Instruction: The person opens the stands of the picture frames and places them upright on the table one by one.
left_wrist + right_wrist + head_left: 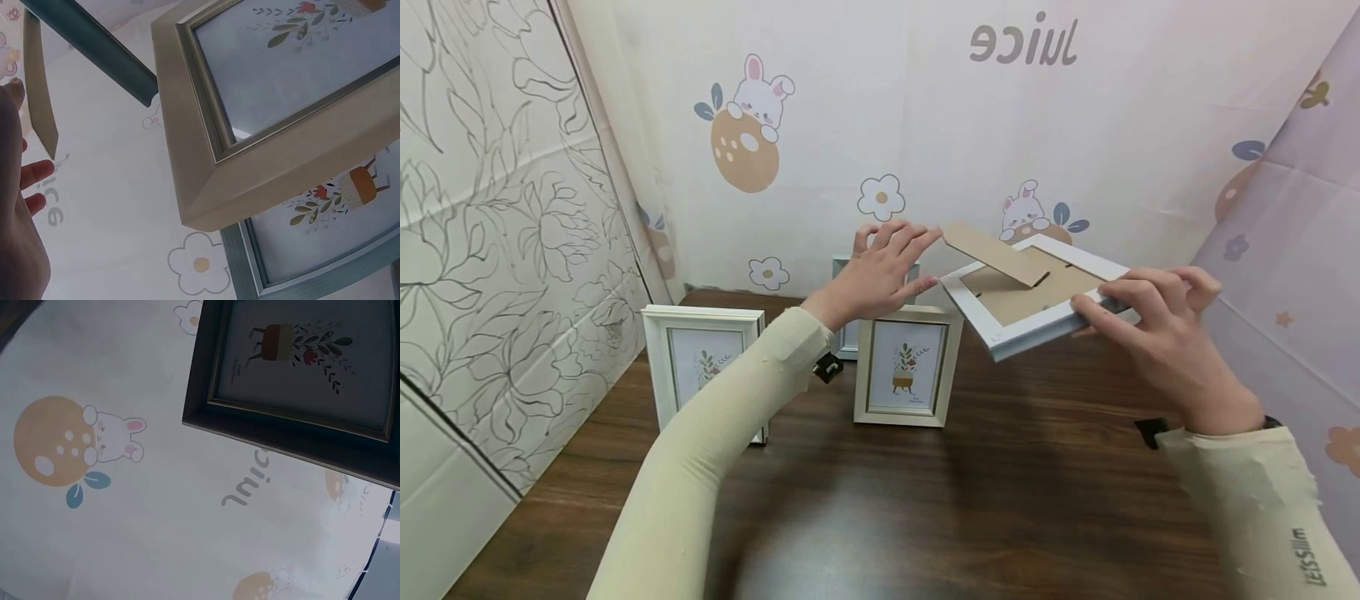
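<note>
My right hand (1172,333) grips the near right edge of a photo frame (981,310), thumb on top, lifted above the table with its back up. Its brown support flap (988,250) stands raised from the backing board. In the right wrist view the frame's underside shows a dark-looking border (200,394) around a plant print. My left hand (883,271) is at the flap's free end, fingers extended and thumb apart; the index fingertip is at the flap's tip. In the left wrist view, part of that hand (22,219) shows beside the flap (40,94).
A white photo frame (658,358) stands at the left, partly behind my left sleeve. A beige frame (863,375) stands mid-table, with a teal frame (838,267) behind it. The brown wooden table (880,508) meets patterned cloth walls (880,100) at the back and sides.
</note>
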`<action>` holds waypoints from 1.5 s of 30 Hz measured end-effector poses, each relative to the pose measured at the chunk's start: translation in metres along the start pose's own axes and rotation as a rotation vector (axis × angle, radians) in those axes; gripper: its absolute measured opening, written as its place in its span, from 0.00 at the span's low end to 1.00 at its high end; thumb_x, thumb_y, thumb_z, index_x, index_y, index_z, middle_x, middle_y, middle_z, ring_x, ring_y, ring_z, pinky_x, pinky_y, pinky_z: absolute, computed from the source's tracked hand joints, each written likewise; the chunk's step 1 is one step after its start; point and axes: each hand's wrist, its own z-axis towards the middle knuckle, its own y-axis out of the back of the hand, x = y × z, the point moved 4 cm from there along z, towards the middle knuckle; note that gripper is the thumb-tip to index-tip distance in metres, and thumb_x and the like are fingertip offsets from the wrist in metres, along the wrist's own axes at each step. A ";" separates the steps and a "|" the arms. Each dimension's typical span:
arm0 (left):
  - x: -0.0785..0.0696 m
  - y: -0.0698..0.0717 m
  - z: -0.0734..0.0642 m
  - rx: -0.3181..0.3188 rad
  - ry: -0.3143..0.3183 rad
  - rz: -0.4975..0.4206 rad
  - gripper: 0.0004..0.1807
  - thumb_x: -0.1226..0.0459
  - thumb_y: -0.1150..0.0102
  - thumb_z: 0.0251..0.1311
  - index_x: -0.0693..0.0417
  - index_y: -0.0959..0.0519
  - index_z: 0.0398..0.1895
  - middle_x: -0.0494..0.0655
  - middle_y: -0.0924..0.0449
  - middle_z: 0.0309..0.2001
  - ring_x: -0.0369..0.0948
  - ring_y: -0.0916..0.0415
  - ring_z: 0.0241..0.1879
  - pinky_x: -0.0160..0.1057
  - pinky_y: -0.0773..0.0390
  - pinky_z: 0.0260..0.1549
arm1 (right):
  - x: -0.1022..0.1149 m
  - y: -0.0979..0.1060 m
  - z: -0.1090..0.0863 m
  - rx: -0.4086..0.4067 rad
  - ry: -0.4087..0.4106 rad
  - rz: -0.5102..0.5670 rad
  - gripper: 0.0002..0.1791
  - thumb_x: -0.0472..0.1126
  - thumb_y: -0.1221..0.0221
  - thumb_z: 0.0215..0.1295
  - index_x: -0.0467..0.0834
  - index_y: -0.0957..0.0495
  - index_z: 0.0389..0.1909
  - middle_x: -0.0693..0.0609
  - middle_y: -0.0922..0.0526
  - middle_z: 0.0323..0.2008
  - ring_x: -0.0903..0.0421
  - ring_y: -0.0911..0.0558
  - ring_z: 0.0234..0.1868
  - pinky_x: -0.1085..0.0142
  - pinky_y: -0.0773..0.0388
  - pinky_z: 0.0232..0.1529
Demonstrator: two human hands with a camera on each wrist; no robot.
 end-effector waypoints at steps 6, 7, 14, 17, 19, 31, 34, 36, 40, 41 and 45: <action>-0.004 -0.001 -0.003 -0.008 -0.015 0.022 0.37 0.43 0.60 0.75 0.47 0.51 0.80 0.46 0.45 0.73 0.46 0.55 0.71 0.56 0.57 0.62 | -0.012 -0.001 -0.005 -0.015 -0.059 -0.013 0.15 0.47 0.55 0.77 0.45 0.22 0.49 0.36 0.30 0.37 0.35 0.35 0.39 0.34 0.55 0.45; -0.005 0.000 -0.003 -0.009 -0.015 0.025 0.37 0.43 0.60 0.75 0.48 0.51 0.80 0.46 0.45 0.73 0.46 0.55 0.71 0.56 0.57 0.62 | -0.014 -0.001 -0.006 -0.015 -0.070 -0.017 0.15 0.48 0.54 0.77 0.45 0.22 0.47 0.36 0.30 0.37 0.35 0.35 0.39 0.34 0.55 0.45; -0.009 -0.001 -0.009 -0.019 -0.012 0.065 0.37 0.43 0.60 0.75 0.47 0.51 0.79 0.46 0.44 0.72 0.46 0.56 0.71 0.56 0.56 0.61 | -0.030 -0.004 -0.016 0.038 -0.120 -0.034 0.17 0.49 0.54 0.79 0.42 0.21 0.46 0.35 0.30 0.36 0.33 0.36 0.37 0.32 0.55 0.45; -0.012 -0.004 -0.012 -0.038 -0.018 0.089 0.36 0.43 0.59 0.74 0.47 0.49 0.79 0.46 0.43 0.71 0.46 0.55 0.70 0.56 0.55 0.60 | -0.035 -0.005 -0.021 0.057 -0.130 -0.042 0.19 0.51 0.54 0.79 0.41 0.21 0.45 0.35 0.30 0.35 0.33 0.36 0.37 0.32 0.55 0.45; -0.014 -0.005 -0.013 -0.049 -0.023 0.110 0.36 0.43 0.59 0.74 0.46 0.48 0.79 0.45 0.43 0.71 0.46 0.55 0.70 0.56 0.55 0.60 | -0.039 -0.005 -0.024 0.072 -0.136 -0.043 0.21 0.53 0.54 0.78 0.41 0.21 0.45 0.35 0.30 0.35 0.33 0.36 0.37 0.32 0.56 0.45; -0.028 -0.009 -0.021 -0.115 -0.060 0.168 0.36 0.42 0.59 0.73 0.46 0.46 0.78 0.44 0.43 0.70 0.47 0.55 0.69 0.57 0.55 0.61 | -0.054 -0.007 -0.039 0.110 -0.165 -0.054 0.24 0.55 0.54 0.77 0.38 0.21 0.44 0.33 0.29 0.36 0.31 0.35 0.38 0.33 0.58 0.44; -0.030 -0.008 -0.021 -0.141 -0.079 0.200 0.35 0.42 0.59 0.73 0.46 0.46 0.77 0.45 0.43 0.70 0.47 0.55 0.69 0.57 0.55 0.61 | -0.055 -0.007 -0.040 0.117 -0.167 -0.052 0.25 0.55 0.53 0.77 0.37 0.21 0.44 0.32 0.29 0.36 0.30 0.36 0.38 0.34 0.59 0.44; -0.031 -0.008 -0.021 -0.154 -0.087 0.214 0.35 0.42 0.60 0.73 0.46 0.45 0.77 0.45 0.43 0.69 0.47 0.55 0.68 0.57 0.54 0.61 | -0.056 -0.008 -0.041 0.122 -0.171 -0.052 0.25 0.55 0.53 0.77 0.36 0.21 0.45 0.32 0.30 0.36 0.30 0.36 0.38 0.34 0.59 0.44; -0.031 -0.009 -0.021 -0.161 -0.088 0.222 0.35 0.42 0.60 0.73 0.46 0.45 0.77 0.45 0.42 0.69 0.47 0.55 0.68 0.57 0.55 0.61 | -0.058 -0.009 -0.044 0.157 -0.182 -0.062 0.25 0.55 0.54 0.77 0.36 0.22 0.46 0.32 0.30 0.37 0.29 0.35 0.38 0.33 0.58 0.44; -0.031 -0.010 -0.021 -0.160 -0.086 0.224 0.35 0.42 0.60 0.73 0.46 0.45 0.77 0.45 0.42 0.69 0.47 0.55 0.69 0.57 0.55 0.61 | -0.058 -0.009 -0.044 0.162 -0.184 -0.065 0.25 0.55 0.55 0.78 0.36 0.22 0.47 0.32 0.30 0.37 0.29 0.35 0.38 0.32 0.58 0.44; -0.033 -0.012 -0.020 -0.150 -0.077 0.235 0.36 0.41 0.60 0.73 0.46 0.46 0.78 0.45 0.43 0.70 0.47 0.54 0.69 0.57 0.54 0.61 | -0.059 -0.011 -0.045 0.177 -0.201 -0.076 0.26 0.56 0.55 0.78 0.35 0.24 0.47 0.31 0.30 0.37 0.29 0.35 0.38 0.32 0.58 0.45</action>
